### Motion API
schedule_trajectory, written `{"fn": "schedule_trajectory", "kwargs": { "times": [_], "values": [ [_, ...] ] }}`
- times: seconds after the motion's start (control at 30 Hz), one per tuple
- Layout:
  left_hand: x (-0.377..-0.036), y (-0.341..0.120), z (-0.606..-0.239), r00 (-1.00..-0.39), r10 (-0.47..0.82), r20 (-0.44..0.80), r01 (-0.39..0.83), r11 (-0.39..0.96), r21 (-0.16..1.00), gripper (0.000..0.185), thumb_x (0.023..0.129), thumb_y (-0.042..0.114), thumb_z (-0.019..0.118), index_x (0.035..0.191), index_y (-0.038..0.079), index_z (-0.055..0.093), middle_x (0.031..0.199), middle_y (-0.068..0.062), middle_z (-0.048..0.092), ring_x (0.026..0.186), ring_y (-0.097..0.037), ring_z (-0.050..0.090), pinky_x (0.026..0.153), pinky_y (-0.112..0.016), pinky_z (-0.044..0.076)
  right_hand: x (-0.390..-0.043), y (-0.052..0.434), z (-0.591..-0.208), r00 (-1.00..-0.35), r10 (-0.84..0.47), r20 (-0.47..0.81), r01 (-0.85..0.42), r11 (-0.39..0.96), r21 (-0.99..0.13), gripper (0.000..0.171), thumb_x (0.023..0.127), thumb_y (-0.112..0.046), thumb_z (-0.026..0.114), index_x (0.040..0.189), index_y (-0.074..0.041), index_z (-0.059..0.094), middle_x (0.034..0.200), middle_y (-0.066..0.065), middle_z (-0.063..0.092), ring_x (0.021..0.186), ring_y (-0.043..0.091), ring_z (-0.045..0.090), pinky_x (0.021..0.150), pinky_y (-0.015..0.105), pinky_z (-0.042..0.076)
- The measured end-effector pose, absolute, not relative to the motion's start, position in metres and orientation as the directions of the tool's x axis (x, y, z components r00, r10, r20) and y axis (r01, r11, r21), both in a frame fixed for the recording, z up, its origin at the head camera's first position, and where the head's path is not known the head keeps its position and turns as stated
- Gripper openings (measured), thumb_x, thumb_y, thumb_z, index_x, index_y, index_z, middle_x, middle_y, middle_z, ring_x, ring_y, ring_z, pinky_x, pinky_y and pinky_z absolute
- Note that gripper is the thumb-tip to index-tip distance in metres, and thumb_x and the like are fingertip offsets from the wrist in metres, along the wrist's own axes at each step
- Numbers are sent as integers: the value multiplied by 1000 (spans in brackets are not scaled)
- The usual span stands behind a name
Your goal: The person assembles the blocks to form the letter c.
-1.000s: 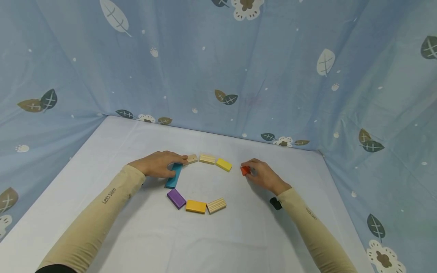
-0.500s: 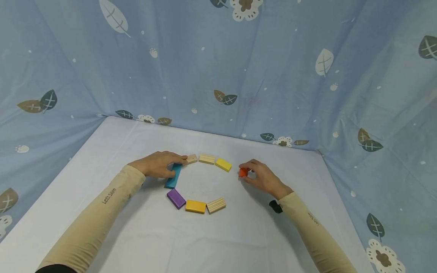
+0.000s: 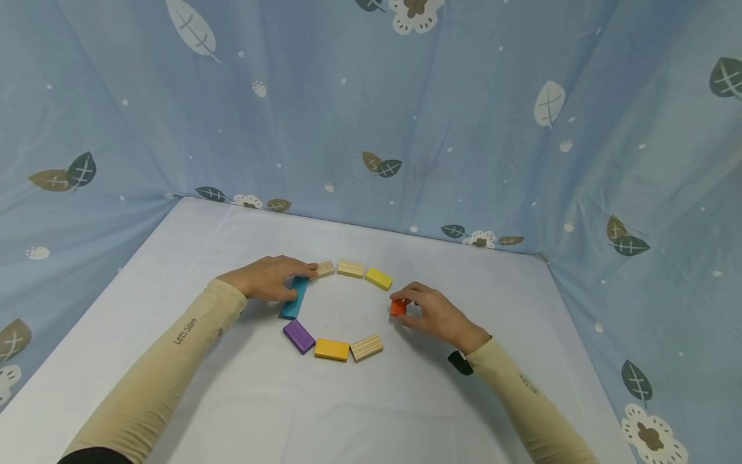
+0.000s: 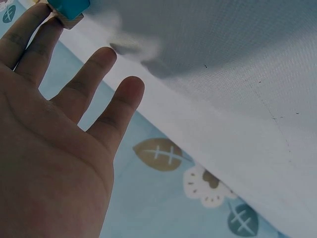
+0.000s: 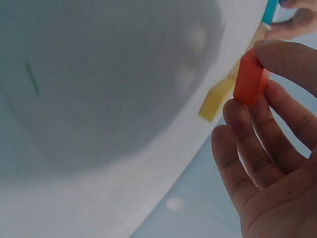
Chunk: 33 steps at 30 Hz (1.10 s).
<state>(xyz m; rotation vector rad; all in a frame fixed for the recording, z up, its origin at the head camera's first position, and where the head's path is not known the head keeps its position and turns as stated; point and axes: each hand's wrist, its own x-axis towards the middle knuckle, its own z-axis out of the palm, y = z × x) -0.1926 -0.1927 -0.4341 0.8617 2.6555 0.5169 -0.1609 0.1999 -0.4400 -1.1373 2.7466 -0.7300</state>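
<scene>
1. The blue leaf-print cloth (image 3: pixel 371 96) is hanging all around me as a backdrop, and it's taking up most of what I'm seeing.
2. The white table (image 3: pixel 359 399) is spreading out in front of me, with a partial ring of blocks lying flat in the middle of it.
3. My left hand (image 3: pixel 269 278) is resting at the far left of that ring, fingers straight and relaxed, not gripping anything. My fingertips are lying on the top end of the blue block (image 3: pixel 294 297) and reaching to the plain wood block (image 3: pixel 325 269) just past it.
4. My right hand (image 3: pixel 431 310) is pinching the orange block (image 3: pixel 397 307) between thumb and fingers, holding it on edge at the right side of the ring, just below the yellow block (image 3: pixel 379 278). From the wrist view I'm seeing it clear of the table surface, though how far up I can't really say.
5. The rest of the ring is sitting untouched: a ridged wood block (image 3: pixel 350 269) between the plain one and the yellow one at the back, then a purple block (image 3: pixel 299 336), an orange-yellow block (image 3: pixel 332 349) and another ridged wood block (image 3: pixel 367 347) touching end to end along the near side.
</scene>
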Motion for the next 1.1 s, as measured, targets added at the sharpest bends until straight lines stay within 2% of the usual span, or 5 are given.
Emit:
{"fn": "schedule_trajectory", "kwargs": {
  "times": [0.23,0.4,0.6,1.1],
  "values": [
    [-193,-193,-435,-774,609,-173,499,755,426,59,87,14,61,146,14,57,157,-5,45,144,-39,38,115,-62,28,-150,193,-446,-696,-714,73,-665,605,-438,41,86,-14,81,125,-9,69,116,-2,64,99,12,60,85,33,58],
    [-193,-194,-435,-777,605,-176,494,758,425,59,87,14,61,146,15,57,157,-4,45,144,-38,37,115,-62,28,-145,188,-448,-703,-711,24,-655,634,-410,40,86,-20,82,124,-14,70,114,-7,64,96,7,59,85,26,55],
    [-193,-193,-435,-773,612,-167,502,751,429,59,87,14,61,146,15,57,157,-4,45,144,-38,37,115,-62,28,-141,183,-450,-702,-711,-42,-637,654,-409,40,88,-23,80,126,-17,70,115,-7,64,97,8,58,87,24,54],
    [-194,-195,-437,-765,625,-156,515,739,435,59,87,13,60,146,13,57,158,-4,44,144,-38,37,116,-61,28,-136,180,-454,-681,-732,1,-666,619,-417,38,89,-23,79,125,-16,70,114,-6,64,97,8,59,85,25,54]
  ]
}}
